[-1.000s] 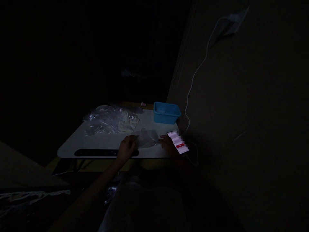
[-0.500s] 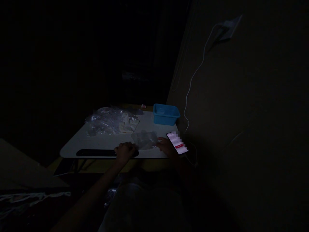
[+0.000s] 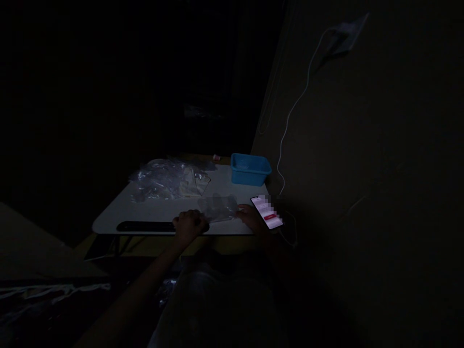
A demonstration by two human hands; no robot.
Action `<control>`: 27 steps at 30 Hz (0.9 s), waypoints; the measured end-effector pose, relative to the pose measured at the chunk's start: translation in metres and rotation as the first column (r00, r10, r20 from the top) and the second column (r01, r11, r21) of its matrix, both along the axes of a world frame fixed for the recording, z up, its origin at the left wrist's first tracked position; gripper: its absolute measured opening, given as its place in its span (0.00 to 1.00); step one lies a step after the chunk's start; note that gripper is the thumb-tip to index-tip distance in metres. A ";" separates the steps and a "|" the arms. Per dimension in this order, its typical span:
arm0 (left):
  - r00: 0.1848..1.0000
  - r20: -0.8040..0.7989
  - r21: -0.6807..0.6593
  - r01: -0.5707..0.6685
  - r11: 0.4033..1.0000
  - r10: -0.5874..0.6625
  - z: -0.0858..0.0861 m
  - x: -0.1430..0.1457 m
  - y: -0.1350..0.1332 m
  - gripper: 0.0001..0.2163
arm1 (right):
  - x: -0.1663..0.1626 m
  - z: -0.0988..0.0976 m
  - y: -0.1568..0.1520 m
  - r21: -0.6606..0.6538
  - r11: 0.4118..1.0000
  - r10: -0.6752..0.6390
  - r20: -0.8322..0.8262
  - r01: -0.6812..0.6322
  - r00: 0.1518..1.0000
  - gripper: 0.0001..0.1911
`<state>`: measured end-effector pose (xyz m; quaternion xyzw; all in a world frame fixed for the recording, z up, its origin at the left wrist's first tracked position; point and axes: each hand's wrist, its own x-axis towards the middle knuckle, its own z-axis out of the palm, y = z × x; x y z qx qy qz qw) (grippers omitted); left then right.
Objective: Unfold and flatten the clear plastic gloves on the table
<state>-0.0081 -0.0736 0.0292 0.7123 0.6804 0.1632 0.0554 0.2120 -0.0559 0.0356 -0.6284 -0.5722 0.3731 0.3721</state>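
A clear plastic bag (image 3: 218,208) lies near the front of a small white table (image 3: 152,210), between my two hands. My left hand (image 3: 189,225) is closed at the bag's left end, its fingers curled on the bag's edge above the table's dark slot (image 3: 145,226). At the other end my right hand (image 3: 250,216) pinches the bag's right edge between thumb and fingers. The room is very dark, so the bag's contents cannot be made out. Close by my right hand is a lit phone (image 3: 267,212).
A heap of crumpled clear plastic bags (image 3: 161,179) covers the table's back left, with a whitish packet (image 3: 194,181) beside it. A blue basket (image 3: 250,170) stands at the back right. A small cup (image 3: 216,157) sits beyond the table. A white cable (image 3: 288,116) hangs along the wall.
The view has shifted slightly. Both hands keep nearly the same places at the bag's ends, and the bag looks a little more spread out.
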 end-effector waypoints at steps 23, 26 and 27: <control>0.993 0.002 0.141 0.113 0.984 -0.114 -0.011 -0.006 -0.002 0.13 | -0.001 0.001 0.000 0.069 0.997 0.000 0.332 -0.024 0.943 0.17; 0.994 0.032 0.123 0.100 0.987 -0.104 -0.010 -0.006 -0.003 0.13 | -0.002 -0.001 0.002 0.070 0.997 -0.003 0.338 -0.022 0.941 0.17; 0.993 0.047 0.115 0.099 0.988 -0.105 -0.010 -0.007 -0.003 0.14 | -0.003 -0.002 0.002 0.067 0.998 -0.007 0.341 -0.017 0.940 0.17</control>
